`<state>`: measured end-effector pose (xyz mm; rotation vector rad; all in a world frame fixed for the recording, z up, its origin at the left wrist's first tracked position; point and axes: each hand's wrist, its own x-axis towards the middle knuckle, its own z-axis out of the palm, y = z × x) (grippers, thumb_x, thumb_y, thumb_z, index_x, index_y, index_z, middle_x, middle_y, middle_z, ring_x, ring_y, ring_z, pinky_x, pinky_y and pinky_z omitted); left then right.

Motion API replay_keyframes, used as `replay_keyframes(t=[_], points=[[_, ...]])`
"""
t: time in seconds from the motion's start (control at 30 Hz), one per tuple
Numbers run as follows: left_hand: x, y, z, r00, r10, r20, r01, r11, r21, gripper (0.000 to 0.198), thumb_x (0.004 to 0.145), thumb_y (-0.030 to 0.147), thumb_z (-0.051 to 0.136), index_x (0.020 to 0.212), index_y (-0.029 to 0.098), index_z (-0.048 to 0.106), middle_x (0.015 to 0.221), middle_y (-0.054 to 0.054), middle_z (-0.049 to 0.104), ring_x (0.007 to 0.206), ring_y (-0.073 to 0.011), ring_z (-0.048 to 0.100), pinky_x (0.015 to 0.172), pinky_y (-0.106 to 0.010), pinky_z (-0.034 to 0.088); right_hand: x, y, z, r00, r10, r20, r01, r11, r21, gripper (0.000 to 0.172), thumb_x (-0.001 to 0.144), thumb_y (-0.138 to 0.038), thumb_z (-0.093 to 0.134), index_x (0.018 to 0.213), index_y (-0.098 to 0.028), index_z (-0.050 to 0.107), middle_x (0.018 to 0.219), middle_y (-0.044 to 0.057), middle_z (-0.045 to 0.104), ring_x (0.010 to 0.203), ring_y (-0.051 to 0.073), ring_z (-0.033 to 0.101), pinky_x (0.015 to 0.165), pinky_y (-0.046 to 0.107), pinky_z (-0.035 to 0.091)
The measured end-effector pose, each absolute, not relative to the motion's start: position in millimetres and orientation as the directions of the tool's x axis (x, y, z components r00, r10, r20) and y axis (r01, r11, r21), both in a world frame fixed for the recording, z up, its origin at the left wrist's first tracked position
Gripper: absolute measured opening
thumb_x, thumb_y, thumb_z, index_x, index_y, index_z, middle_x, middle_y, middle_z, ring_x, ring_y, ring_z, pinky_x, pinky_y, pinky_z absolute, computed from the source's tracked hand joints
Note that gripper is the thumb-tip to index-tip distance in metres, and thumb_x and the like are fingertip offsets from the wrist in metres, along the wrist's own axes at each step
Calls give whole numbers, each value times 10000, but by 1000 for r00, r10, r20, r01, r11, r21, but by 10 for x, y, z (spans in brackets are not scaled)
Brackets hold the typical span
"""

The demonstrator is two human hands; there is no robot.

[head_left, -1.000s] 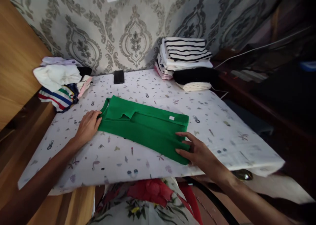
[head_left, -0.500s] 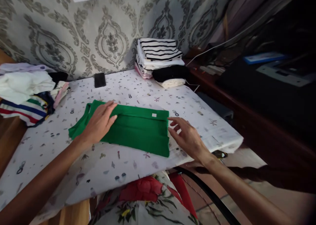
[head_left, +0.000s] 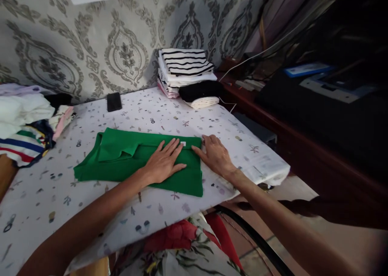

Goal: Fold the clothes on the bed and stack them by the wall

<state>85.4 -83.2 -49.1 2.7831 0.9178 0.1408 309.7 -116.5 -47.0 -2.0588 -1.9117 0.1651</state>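
A green garment (head_left: 118,142) lies folded in a long shape on the patterned white cloth, with a small white label (head_left: 183,144) near its upper right corner. My left hand (head_left: 165,161) rests flat on the garment with its fingers spread, just left of and below the label. At the garment's right edge is my right hand (head_left: 216,152), its fingers bent and its thumb and fingertips at the upper right corner. Thumb and index finger are apart, and no cloth shows lifted between them.
A stack of folded clothes (head_left: 188,64) stands at the back against the wall, a black folded item (head_left: 200,90) beside it. A dark phone (head_left: 114,102) lies further left. Loose clothes (head_left: 24,114) are heaped at the far left. A dark red desk (head_left: 303,154) borders the right.
My left hand has slid right along the garment, uncovering its left part. My right hand has moved slightly up and left to the corner. The whole view has shifted a little.
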Motion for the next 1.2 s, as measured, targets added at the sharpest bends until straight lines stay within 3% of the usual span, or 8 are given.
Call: replay_keyframes(t=[0.17,0.33,0.57,0.77,0.9,1.0,1.1,1.2], points=[[833,-847,-496,792,606,74,570,-778,264,764,1005,660,237,1592,170,236,1661,-165,247,1556,-296,161,1242,-565,158,3103,-1202,-557,65,978,197,956,-4,-293,316,905,-513,560,930,-198,577,1023,144,599,999,327,569,862,459,472],[807,-868,-388,786,615,61,573,-762,303,718,1015,636,270,1563,174,298,1648,-153,295,1551,-275,193,1251,-538,162,3006,-1229,-438,15,989,150,904,51,-425,176,846,-371,548,752,-239,478,863,83,611,840,255,592,731,375,470],[154,-714,-106,555,811,184,750,-583,311,653,1042,585,235,1605,256,195,1677,-101,237,1548,-279,204,1249,-524,205,2911,-1299,-291,25,1000,-2,619,-17,-785,225,887,-466,497,875,-241,482,709,-4,593,583,163,569,509,287,434],[-200,-645,-334,580,814,18,788,-566,240,786,987,685,305,1577,167,289,1635,-188,304,1531,-352,234,1225,-623,205,2884,-1366,-248,16,962,-273,347,-261,-901,403,846,-400,622,1172,-226,461,853,21,686,655,186,657,462,260,472],[-8,-683,-210,562,821,102,733,-551,399,637,1019,599,338,1534,225,358,1622,-129,363,1502,-334,320,1200,-591,307,2827,-1419,-209,-16,941,-338,120,-334,-935,495,835,-356,639,1260,-246,412,873,15,698,643,184,665,455,265,507],[269,-678,-110,547,821,160,562,-503,657,460,1030,497,383,1387,234,504,1463,-118,556,1352,-295,521,1083,-500,463,2769,-1439,-192,-30,949,-315,46,-313,-949,544,824,-371,655,1294,-257,405,821,-10,681,604,172,649,438,260,512],[540,-630,-118,511,858,63,316,-255,914,338,990,468,477,1160,209,611,1195,-106,676,1122,-237,649,910,-376,548,2700,-1434,-156,-33,958,-283,30,-283,-959,645,800,-393,686,1348,-244,379,762,-41,647,510,135,593,409,247,500],[713,-595,-147,464,870,-165,118,124,985,305,957,476,553,1067,201,623,1015,-70,672,924,-178,670,675,-256,529,2601,-1401,-97,-36,970,-241,18,-240,-971,709,796,-403,693,1389,-236,343,759,-51,643,469,117,576,399,244,500]])
